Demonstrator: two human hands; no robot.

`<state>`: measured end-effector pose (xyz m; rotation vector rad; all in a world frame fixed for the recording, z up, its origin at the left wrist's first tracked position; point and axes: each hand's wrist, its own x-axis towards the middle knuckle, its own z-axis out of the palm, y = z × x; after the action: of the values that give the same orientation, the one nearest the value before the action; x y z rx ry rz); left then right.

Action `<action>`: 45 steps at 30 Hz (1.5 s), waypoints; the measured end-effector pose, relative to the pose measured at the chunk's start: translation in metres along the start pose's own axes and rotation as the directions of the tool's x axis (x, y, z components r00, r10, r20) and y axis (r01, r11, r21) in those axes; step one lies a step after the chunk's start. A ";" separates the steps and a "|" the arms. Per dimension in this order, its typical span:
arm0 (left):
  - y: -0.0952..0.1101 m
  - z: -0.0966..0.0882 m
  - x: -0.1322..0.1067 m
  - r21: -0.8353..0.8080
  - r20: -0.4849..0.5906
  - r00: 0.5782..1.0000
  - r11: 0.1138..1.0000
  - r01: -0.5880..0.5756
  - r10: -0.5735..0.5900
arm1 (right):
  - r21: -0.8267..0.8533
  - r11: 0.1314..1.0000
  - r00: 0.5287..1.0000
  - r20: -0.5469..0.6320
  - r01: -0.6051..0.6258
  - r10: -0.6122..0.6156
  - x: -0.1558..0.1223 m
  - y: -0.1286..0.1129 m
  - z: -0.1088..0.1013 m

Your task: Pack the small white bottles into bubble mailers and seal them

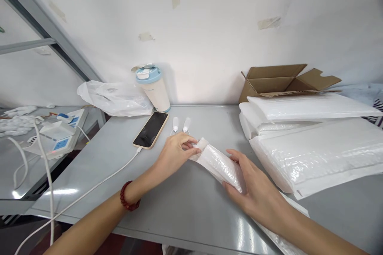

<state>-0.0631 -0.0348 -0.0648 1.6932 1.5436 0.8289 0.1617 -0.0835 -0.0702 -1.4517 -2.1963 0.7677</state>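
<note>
A small white bubble mailer [220, 163] lies slanted on the grey table [185, 203]. My left hand [176, 153], with a red bead bracelet on the wrist, pinches the mailer's open flap end with closed fingers. My right hand [254, 191] lies on the mailer's lower end and grips it, fingers curled round its edge. Two small white objects [181, 124] lie side by side just beyond my left hand.
A smartphone [151, 129] on a white charging cable lies left of my hands. Behind it stand a lidded cup [154, 87] and a plastic bag [115, 97]. Stacked white mailers [314, 139] and an open cardboard box [284, 79] fill the right. A power strip [58, 137] sits left.
</note>
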 end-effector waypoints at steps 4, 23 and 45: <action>0.010 0.003 -0.009 -0.015 0.147 0.989 1.000 0.001 0.001 | 0.031 0.999 0.999 0.020 -0.031 0.031 0.000 -0.001 0.001; -0.025 -0.020 0.033 0.487 0.007 0.940 0.820 -0.301 0.341 | -0.012 1.000 0.999 0.040 -0.024 0.025 0.002 -0.002 -0.002; 0.004 0.013 -0.007 -0.018 0.392 0.870 0.948 -0.318 0.299 | -0.010 0.994 0.992 0.061 0.107 -0.106 0.001 0.001 0.007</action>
<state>-0.0512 -0.0432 -0.0691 2.0296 1.0433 0.5600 0.1581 -0.0838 -0.0763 -1.3213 -2.3077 0.7715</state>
